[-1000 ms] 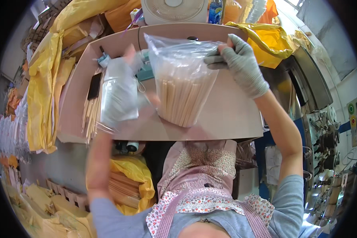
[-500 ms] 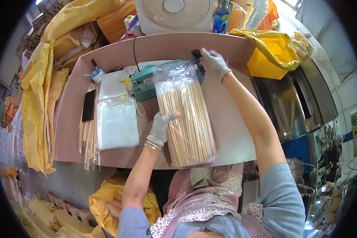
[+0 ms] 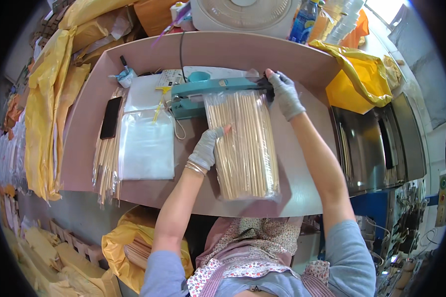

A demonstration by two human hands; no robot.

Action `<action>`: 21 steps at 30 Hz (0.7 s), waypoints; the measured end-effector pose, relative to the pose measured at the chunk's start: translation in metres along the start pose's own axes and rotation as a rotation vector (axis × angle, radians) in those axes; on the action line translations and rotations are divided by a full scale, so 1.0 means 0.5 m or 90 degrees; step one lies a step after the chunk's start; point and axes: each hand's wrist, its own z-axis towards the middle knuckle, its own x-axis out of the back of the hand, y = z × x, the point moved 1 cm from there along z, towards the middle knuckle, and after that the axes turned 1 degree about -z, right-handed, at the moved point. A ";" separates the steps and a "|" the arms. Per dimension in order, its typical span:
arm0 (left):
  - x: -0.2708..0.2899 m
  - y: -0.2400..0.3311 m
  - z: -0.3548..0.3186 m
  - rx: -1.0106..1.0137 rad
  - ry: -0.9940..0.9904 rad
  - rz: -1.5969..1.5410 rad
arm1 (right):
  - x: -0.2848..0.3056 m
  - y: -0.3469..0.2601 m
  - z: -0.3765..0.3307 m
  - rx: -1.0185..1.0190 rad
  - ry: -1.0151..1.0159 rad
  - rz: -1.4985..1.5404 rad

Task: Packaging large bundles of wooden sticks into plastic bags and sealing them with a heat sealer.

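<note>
A clear plastic bag of wooden sticks (image 3: 245,148) lies lengthwise on the table, tilted slightly. My gloved left hand (image 3: 205,147) grips its left edge, the thumb lying over the plastic. The bag's far end is under the arm of a teal hand sealer (image 3: 218,86). My gloved right hand (image 3: 287,96) is closed around the black end of that arm, at the sealer's right side. Left of the sealer lies a stack of flat clear bags (image 3: 147,148).
A black phone (image 3: 111,118) rests on loose sticks (image 3: 105,166) at the left. A small cup with a pen (image 3: 126,78) stands behind them. A raised board (image 3: 262,52) borders the back. A yellow bag (image 3: 349,89) sits at the right; a yellow sack (image 3: 119,247) stands below the table's front edge.
The bag's far end, earlier lying over the sealer, is now beneath its arm. My right hand keeps hold of the arm's end, which has come down. The whole view has shifted slightly.
</note>
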 end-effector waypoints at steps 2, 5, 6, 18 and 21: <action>-0.009 -0.001 -0.006 0.003 -0.017 -0.009 | 0.003 0.048 0.020 0.061 0.029 0.053; 0.022 -0.008 -0.010 0.002 -0.021 -0.004 | -0.030 0.067 0.026 0.077 0.025 0.082; 0.026 -0.006 -0.018 -0.007 -0.020 0.011 | -0.038 0.066 0.026 0.076 0.029 0.090; 0.037 -0.048 -0.016 -0.012 -0.032 -0.002 | -0.051 0.111 -0.105 0.077 0.179 -0.056; 0.017 -0.039 -0.075 -0.028 -0.002 -0.043 | -0.056 0.120 -0.335 -0.243 -0.106 0.347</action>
